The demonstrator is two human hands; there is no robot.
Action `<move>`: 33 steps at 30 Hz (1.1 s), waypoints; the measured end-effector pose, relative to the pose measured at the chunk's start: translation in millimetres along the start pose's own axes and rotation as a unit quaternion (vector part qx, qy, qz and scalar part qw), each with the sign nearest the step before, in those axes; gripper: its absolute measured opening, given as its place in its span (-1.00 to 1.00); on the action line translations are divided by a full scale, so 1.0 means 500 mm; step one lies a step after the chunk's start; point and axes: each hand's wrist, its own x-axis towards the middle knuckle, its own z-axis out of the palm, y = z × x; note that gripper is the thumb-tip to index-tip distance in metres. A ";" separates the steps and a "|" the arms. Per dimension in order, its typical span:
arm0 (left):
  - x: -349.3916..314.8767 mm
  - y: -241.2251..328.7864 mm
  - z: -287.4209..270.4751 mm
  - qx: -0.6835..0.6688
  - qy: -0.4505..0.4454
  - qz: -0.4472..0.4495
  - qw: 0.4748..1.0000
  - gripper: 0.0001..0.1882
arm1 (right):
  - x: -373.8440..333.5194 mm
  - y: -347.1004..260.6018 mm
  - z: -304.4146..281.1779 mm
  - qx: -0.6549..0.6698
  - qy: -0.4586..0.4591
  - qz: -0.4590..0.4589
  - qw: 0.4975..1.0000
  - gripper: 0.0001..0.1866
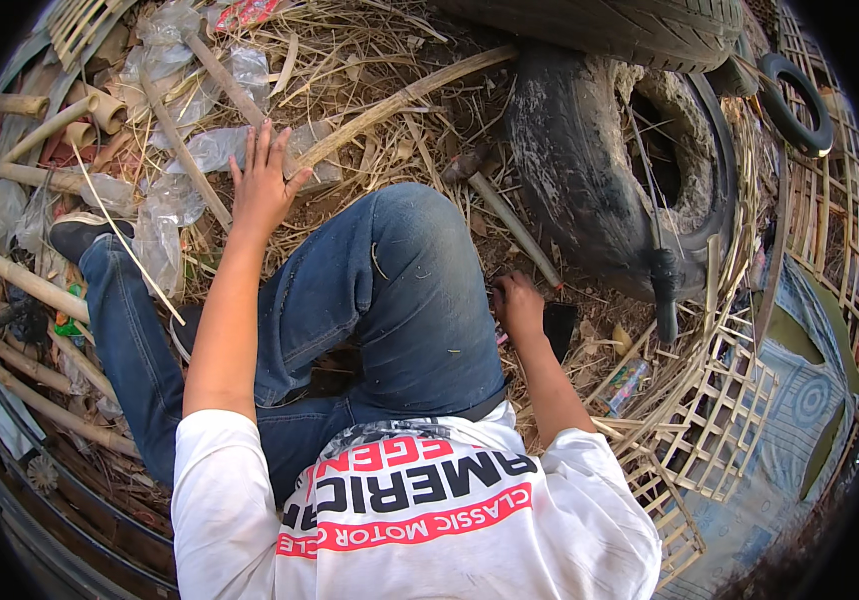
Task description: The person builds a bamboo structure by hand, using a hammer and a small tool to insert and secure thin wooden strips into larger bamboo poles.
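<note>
My left hand [267, 180] reaches forward, its fingers stretched out and flat over clear plastic and straw. Its thumb lies by the near end of a long wooden stick [404, 105], and a shorter stick [221, 78] runs up to its fingertips. Low beside my bent knee, my right hand [519, 303] has its fingers curled in; whatever they hold, if anything, is hidden. Just ahead of that hand lies a hammer [515, 230], its head away from me. A flat black object [560, 325] is right next to my wrist.
A worn tyre [579, 170] stands ahead on the right, with another tyre [639, 30] above it. A dark-handled tool [663, 290] hangs against it. Woven bamboo lattice [714, 420] and blue cloth [799, 400] lie at right. Bamboo poles [24, 275] and plastic bags [164, 215] litter the left.
</note>
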 end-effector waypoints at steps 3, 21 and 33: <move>-0.004 0.002 -0.004 0.004 -0.008 -0.007 1.000 -0.19 | 0.000 0.010 0.000 0.000 -0.034 0.030 0.999 -0.82; -0.011 0.003 -0.036 -0.009 -0.023 -0.020 1.000 -0.19 | 0.263 -0.347 -0.247 0.564 -0.026 0.050 0.824 -0.88; -0.010 -0.001 -0.042 -0.103 -0.023 -0.010 0.994 -0.17 | 0.456 -0.525 -0.077 0.547 -0.243 -0.039 0.800 -0.85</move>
